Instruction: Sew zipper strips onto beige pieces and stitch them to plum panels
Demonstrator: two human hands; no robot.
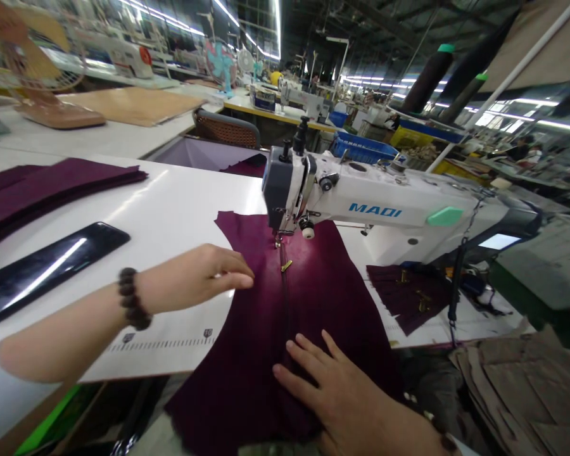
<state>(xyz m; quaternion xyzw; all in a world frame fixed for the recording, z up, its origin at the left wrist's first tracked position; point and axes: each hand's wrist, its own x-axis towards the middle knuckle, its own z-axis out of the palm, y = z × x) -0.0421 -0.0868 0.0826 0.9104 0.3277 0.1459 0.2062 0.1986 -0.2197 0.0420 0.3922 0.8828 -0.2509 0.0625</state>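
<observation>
A dark purple leather-like panel [323, 291] lies under the needle of the white sewing machine [375, 206] and hangs over the table's front edge. A zipper [285, 304] runs down its middle, with a gold-coloured zipper pull [286, 266] just in front of the presser foot [278, 242]. My left hand [209, 275] is at the panel's left edge, its thumb and fingers drawn together, nothing visible between them. Spread flat, my right hand [332, 386] rests on the panel's lower right, fingertips beside the zipper.
Left of the machine lie a stack of purple pieces [57, 190] and a black phone-like slab [52, 263]. Small purple pieces with gold zipper pulls [411, 294] sit below the machine arm. Grey-brown pieces [522, 386] are piled at the right. A fan [42, 69] stands back left.
</observation>
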